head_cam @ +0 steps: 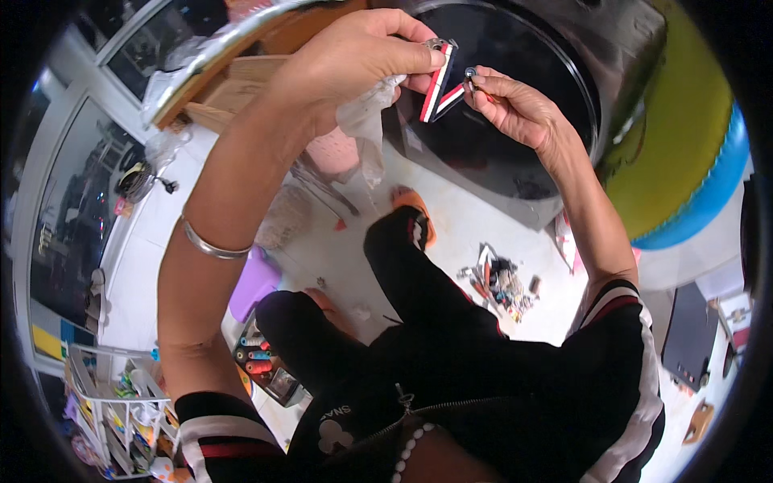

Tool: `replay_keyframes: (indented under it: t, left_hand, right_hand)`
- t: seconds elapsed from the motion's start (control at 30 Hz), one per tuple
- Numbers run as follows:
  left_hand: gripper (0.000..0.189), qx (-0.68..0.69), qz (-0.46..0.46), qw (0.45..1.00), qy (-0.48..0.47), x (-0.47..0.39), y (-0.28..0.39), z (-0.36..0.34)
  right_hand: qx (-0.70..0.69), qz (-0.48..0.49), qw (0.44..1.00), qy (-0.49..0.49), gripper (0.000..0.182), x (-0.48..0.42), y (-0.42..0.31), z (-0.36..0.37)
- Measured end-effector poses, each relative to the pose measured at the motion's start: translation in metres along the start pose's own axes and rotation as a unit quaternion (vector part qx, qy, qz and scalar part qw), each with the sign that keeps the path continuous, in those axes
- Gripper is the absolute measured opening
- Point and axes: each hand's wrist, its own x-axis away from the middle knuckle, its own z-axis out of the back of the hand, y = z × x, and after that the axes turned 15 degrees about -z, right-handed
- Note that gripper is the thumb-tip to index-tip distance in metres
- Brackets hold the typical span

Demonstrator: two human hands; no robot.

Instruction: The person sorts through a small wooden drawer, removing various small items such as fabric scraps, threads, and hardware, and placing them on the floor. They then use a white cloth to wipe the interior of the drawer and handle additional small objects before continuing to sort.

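Observation:
My left hand [386, 54] pinches one end of a red, white and navy striped strap [437, 84], where a small metal fitting [435, 43] shows at the fingertips. The strap runs down, folds into a V and rises to my right hand [513, 105]. Between the thumb and fingers of that hand is its other end, with a small round metal piece [470, 72]. Something thin and orange pokes out beside those fingers. A crumpled whitish film or cloth [367, 124] hangs below my left palm; whether the hand grips it is unclear.
Beyond my hands lies a glossy black round surface [513, 157]. A green and blue inflatable [682, 151] is at right, an open wooden drawer [235, 84] at upper left. Small scraps [504, 284] lie on the floor. Thread spools [258, 356] fill a box by my leg, near a purple plastic object [255, 284].

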Motion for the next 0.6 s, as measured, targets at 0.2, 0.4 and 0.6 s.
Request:
replay_keyframes:
  t: [0.2, 0.4, 0.6]
  left_hand:
    - [0.018, 0.117, 0.081, 0.99, -0.009, -0.006, -0.117, -0.082]
    - [0.024, 0.22, 0.263, 0.939, -0.018, 0.021, -0.222, -0.188]
    - [0.025, 0.093, 0.31, 0.938, -0.125, 0.056, -0.293, -0.262]
  right_hand:
    - [-0.099, -0.07, 0.991, 0.06, 0.012, 0.026, 0.065, 0.114]
    - [-0.164, -0.124, 0.976, 0.071, 0.016, 0.049, 0.172, 0.22]
    - [-0.29, -0.106, 0.945, 0.11, 0.021, 0.055, 0.235, 0.271]
